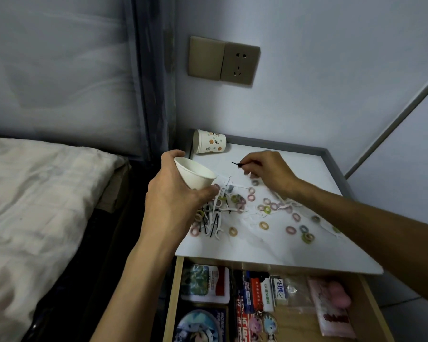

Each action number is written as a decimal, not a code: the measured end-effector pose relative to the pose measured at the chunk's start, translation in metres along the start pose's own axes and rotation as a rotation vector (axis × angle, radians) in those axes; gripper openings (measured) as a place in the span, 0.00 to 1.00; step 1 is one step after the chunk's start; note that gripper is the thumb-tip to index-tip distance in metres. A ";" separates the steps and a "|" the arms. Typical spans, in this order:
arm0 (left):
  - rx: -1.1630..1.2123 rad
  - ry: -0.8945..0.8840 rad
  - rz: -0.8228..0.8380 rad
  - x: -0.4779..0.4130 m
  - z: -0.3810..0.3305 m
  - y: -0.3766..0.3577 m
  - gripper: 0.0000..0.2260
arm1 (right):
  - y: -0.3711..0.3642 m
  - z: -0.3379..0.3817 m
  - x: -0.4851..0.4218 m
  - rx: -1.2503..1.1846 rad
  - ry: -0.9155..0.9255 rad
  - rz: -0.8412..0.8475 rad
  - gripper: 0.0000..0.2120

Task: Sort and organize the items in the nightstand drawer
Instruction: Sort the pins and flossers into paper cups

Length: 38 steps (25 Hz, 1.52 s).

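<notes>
Nightstand drawer point(174, 292) is pulled open right under your forearms, closer to you than either hand. It holds a red-and-white box point(205, 283), a row of lighters point(257, 288), a pink packet point(331, 304) and some keychain charms point(262, 324).

Your left hand point(173, 193) is wrapped around a plain white paper cup point(195, 174), thumb on the near side and fingers behind. The cup is tipped, with its mouth up and to the left and its base aimed at the clutter.

Your right hand point(267, 169) is just across from the cup, pinching one thin black hairpin point(237, 164) at the fingertips. The free end pokes toward the cup but isn't touching it.

Below and between both grips, the nightstand top point(282, 253) is littered with small coloured hair ties point(264, 225). They spread out mostly under your right wrist and beyond. More black hairpins point(209, 224) lie in a heap with white floss picks point(219, 227) just past your left thumb.

Behind the held cup, a patterned paper cup point(209, 141) lies on its side in the back corner, well clear of your fingers.
</notes>
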<state>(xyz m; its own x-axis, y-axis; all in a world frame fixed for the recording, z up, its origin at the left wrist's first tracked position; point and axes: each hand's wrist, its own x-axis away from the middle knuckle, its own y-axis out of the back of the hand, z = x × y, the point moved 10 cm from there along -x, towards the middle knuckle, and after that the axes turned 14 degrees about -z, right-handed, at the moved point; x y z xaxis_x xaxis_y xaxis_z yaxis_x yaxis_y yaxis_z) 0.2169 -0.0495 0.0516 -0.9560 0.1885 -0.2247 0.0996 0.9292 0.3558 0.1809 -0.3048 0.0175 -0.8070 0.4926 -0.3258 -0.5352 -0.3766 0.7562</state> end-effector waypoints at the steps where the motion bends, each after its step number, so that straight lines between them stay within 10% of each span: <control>1: -0.001 -0.001 0.003 0.001 0.000 -0.001 0.35 | 0.008 0.013 -0.002 -0.036 0.017 0.014 0.06; 12: 0.011 -0.007 0.060 0.005 -0.003 -0.013 0.34 | 0.008 0.176 0.026 -0.016 0.502 0.364 0.10; 18: 0.026 0.001 -0.023 0.000 -0.001 0.006 0.36 | -0.009 0.077 -0.001 0.013 0.129 0.171 0.09; 23: 0.047 -0.002 -0.043 -0.003 0.001 0.013 0.37 | -0.084 0.016 0.028 0.279 0.177 0.352 0.19; 38: 0.024 -0.003 -0.061 -0.006 0.005 0.012 0.36 | -0.057 -0.005 0.023 0.423 -0.069 0.110 0.10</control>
<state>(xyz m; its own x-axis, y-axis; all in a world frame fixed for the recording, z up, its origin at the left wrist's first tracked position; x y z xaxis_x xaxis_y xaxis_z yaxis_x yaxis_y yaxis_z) 0.2255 -0.0384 0.0526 -0.9598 0.1318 -0.2478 0.0474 0.9463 0.3197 0.1917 -0.2762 -0.0361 -0.8270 0.5245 -0.2024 -0.2859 -0.0825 0.9547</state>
